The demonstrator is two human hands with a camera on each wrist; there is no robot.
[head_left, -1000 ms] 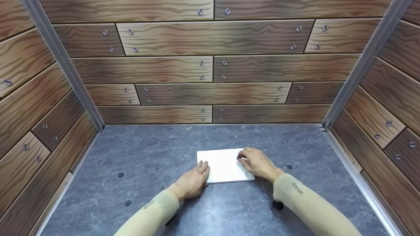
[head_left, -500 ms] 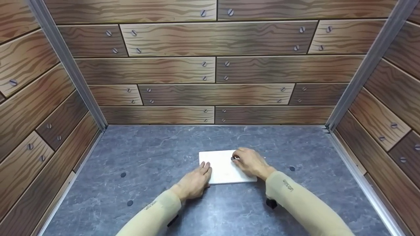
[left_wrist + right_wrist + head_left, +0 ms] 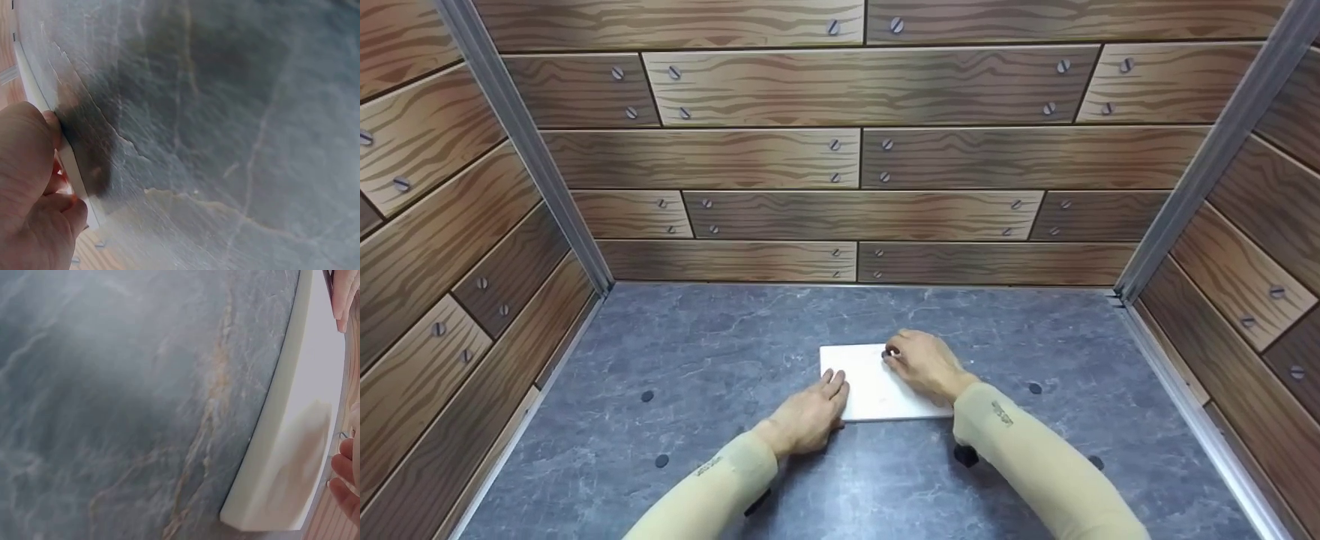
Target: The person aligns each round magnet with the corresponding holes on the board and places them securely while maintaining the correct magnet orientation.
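A white rectangular board (image 3: 877,401) lies flat on the grey marbled surface. Fingers of my left hand (image 3: 808,415) rest straight on its left part; the left wrist view has the thumb side of this hand (image 3: 28,169) at the board's edge (image 3: 77,174). Over the far right part of the board, my right hand (image 3: 926,365) pinches a small dark piece (image 3: 886,355) between thumb and fingertips; its kind cannot be made out. The board (image 3: 292,377) shows a thick pale edge in the right wrist view, with curled right fingers (image 3: 344,469) beside it.
Wood-patterned walls (image 3: 735,262) enclose the marbled surface (image 3: 720,337) at the back and both sides, with metal strips (image 3: 1200,442) along the side edges. Several black dots (image 3: 647,396) mark the surface. A black wrist device (image 3: 966,455) hangs under the right sleeve.
My right hand has slid left across the board with the small dark piece, then slightly away from me. The left hand has stayed in place on the board. The head view has shifted slightly.
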